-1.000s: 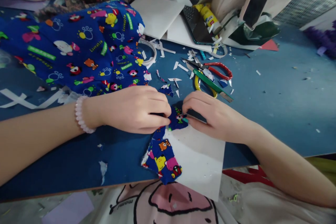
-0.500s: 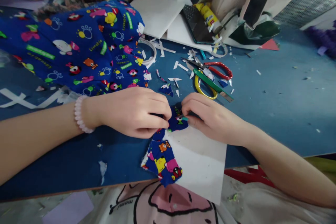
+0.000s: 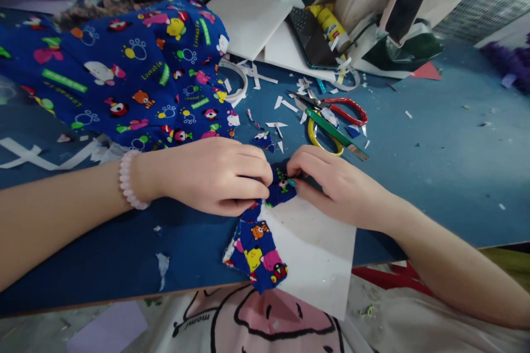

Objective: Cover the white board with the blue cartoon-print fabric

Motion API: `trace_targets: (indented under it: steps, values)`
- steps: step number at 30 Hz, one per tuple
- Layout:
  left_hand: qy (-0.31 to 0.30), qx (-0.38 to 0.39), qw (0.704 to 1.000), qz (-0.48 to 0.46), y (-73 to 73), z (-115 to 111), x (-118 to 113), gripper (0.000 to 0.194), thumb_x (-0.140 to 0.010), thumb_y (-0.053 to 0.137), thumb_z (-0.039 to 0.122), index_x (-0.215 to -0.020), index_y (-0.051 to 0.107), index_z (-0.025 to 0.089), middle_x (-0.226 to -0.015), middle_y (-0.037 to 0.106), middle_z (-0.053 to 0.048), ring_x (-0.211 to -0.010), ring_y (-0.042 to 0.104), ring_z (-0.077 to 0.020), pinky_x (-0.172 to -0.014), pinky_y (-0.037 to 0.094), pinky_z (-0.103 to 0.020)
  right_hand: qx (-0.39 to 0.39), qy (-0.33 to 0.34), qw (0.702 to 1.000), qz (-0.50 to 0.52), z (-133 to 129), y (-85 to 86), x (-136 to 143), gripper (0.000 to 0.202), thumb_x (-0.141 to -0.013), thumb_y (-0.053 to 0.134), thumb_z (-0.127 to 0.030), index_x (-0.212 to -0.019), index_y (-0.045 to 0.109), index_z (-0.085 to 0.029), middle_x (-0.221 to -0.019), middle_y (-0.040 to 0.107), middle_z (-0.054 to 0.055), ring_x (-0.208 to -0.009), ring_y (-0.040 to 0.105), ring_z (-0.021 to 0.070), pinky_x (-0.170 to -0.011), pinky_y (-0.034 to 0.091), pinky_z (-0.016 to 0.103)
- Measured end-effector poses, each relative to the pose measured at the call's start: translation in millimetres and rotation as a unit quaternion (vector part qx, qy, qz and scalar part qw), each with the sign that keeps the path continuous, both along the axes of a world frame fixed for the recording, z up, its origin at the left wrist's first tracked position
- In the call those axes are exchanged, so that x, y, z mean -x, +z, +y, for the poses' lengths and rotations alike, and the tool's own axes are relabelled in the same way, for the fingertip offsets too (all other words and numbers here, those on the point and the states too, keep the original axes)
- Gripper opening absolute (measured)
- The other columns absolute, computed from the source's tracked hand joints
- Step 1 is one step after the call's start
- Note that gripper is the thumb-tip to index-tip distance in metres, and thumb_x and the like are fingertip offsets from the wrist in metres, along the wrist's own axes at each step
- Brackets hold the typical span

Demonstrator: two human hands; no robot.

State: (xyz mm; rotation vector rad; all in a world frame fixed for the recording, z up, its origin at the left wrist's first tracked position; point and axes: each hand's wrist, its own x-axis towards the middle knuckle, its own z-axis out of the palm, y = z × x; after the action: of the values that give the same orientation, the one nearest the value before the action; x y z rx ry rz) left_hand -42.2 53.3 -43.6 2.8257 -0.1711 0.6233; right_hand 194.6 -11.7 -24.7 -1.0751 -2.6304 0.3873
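Note:
Patterned blue fabric pieces (image 3: pixel 259 251) lie along the left part of a white board (image 3: pixel 318 253) at the table's front edge. My left hand (image 3: pixel 223 176) has its fingers curled and pressed on the fabric at the board's upper left corner; its fingertips are partly hidden. My right hand (image 3: pixel 327 185) is closed in a pinch at the fabric's upper right end, with a teal nail or tip showing between thumb and forefinger. Whether the left fingers grip the cloth itself is hard to see, but they are closed over it.
A large blue patterned cloth (image 3: pixel 144 77) covers the back left. Red-handled scissors (image 3: pixel 348 110), yellow-handled scissors (image 3: pixel 312 135) and a green cutter (image 3: pixel 335 133) lie beyond my right hand. Behind are a tape roll (image 3: pixel 244 85), a phone (image 3: pixel 312 38), a yellow bottle (image 3: pixel 331 25) and paper scraps.
My left hand has shifted very slightly right. The fingers of my right hand have moved a little at the fabric, and the board's lower right corner has shifted slightly left.

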Motion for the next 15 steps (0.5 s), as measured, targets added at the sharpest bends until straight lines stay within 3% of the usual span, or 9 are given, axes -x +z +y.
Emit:
trace_targets:
  steps: [6,15]
  values:
    - [0.006,0.017,1.0,-0.004,-1.6,1,0,0.02,-0.092,0.05,0.012,-0.09,0.069,0.015,-0.095,0.072,-0.011,-0.087,0.066,-0.0194,-0.077,0.056,-0.03,-0.099,0.096,0.99,-0.012,-14,4.3,14,0.017,-0.095,0.046,-0.017,-0.087,0.061,-0.013,-0.083,0.065,0.01,-0.076,0.057,0.0205,-0.067,0.05,0.034]
    - [0.0,0.041,0.999,-0.003,-1.6,3,0,0.023,-0.094,0.049,0.011,-0.087,0.071,0.014,-0.095,0.072,-0.012,-0.089,0.066,-0.0193,-0.08,0.055,-0.028,-0.159,0.109,0.98,-0.038,-21,0.9,19,0.024,-0.096,0.046,-0.01,-0.083,0.066,-0.011,-0.08,0.067,0.008,-0.073,0.059,0.0187,-0.063,0.048,0.033]
